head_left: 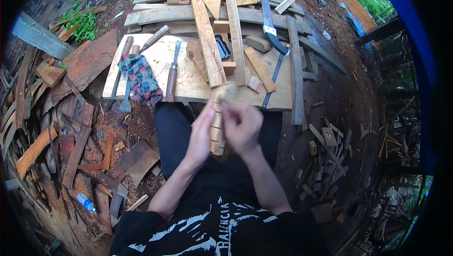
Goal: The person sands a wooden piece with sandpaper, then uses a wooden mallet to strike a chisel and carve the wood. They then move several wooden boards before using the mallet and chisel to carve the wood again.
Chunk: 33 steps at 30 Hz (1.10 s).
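1. Yellow-tan, narrow wooden piece with dark crosswise lines (217, 132): located between the two hands, above the lap and just short of the near edge of the pale, flat wooden surface (158, 62). Its far end is blurred.
2. Left hand (200, 136): fingers extended and pressed together along the left side of the piece, steadying it. Thumb position cannot be confirmed.
3. Right hand (242, 126): fingers curled against the right side. Motion blur covers the fingertips; whether they pinch the piece or something else cannot be told.
4. Weight and stiffness: expect a light, rigid part, manageable in one hand, with no noticeable flex.
5. Surface grip: probably dry and not slippery; any fine dust could reduce friction slightly.
6. Fragility: the dark lines may be grooves or markings. If cut deep, treat them as weak points and avoid bending across them.
7. Hold point: grasp the long sides near the middle, fingers lengthwise; keep the near end clear.
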Each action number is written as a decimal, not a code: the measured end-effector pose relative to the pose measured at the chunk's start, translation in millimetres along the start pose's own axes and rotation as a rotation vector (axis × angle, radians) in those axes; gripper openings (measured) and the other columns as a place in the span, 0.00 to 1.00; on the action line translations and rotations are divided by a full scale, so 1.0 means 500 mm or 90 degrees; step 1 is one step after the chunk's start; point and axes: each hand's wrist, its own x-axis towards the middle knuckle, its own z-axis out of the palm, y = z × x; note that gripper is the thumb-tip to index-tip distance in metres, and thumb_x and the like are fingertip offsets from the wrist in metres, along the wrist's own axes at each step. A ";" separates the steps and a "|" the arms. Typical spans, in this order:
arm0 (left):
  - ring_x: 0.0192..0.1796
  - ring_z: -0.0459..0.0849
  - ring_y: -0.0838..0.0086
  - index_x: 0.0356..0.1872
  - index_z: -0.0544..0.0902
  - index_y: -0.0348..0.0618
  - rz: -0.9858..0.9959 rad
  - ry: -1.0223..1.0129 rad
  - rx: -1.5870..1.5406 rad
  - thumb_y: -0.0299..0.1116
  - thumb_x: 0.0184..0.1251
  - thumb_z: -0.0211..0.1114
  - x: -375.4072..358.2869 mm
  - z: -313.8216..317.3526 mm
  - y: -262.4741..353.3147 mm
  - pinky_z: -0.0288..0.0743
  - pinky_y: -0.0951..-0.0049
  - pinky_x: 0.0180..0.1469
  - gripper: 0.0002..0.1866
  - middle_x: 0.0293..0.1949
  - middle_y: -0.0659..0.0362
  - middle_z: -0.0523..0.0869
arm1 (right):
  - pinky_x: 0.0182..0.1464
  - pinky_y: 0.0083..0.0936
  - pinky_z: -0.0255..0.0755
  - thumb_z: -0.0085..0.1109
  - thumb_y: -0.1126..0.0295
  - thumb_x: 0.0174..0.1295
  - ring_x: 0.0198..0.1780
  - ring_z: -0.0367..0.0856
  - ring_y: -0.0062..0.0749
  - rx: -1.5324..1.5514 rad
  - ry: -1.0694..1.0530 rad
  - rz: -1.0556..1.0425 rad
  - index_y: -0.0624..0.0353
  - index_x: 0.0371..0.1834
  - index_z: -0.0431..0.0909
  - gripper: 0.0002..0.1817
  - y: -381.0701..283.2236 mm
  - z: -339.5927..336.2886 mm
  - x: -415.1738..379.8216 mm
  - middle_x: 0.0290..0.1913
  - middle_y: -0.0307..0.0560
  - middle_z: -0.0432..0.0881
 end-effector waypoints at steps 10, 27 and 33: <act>0.77 0.68 0.67 0.80 0.57 0.31 0.008 0.008 -0.066 0.39 0.86 0.43 0.009 0.002 -0.001 0.59 0.69 0.78 0.30 0.77 0.48 0.68 | 0.23 0.27 0.67 0.76 0.76 0.59 0.20 0.75 0.28 0.011 0.012 -0.027 0.60 0.33 0.78 0.11 -0.030 0.000 -0.030 0.22 0.44 0.78; 0.75 0.69 0.70 0.80 0.58 0.30 0.009 0.028 -0.074 0.36 0.86 0.42 0.011 -0.039 0.005 0.61 0.72 0.76 0.29 0.76 0.48 0.69 | 0.28 0.31 0.69 0.76 0.78 0.55 0.24 0.78 0.39 0.033 -0.034 0.017 0.61 0.35 0.80 0.11 -0.036 0.033 -0.041 0.26 0.46 0.81; 0.72 0.71 0.71 0.81 0.57 0.34 -0.001 0.124 -0.134 0.38 0.88 0.40 0.006 -0.022 -0.009 0.64 0.72 0.73 0.28 0.74 0.49 0.70 | 0.29 0.29 0.69 0.75 0.78 0.56 0.26 0.78 0.38 0.037 -0.079 0.026 0.61 0.35 0.81 0.10 -0.032 0.026 -0.015 0.26 0.45 0.79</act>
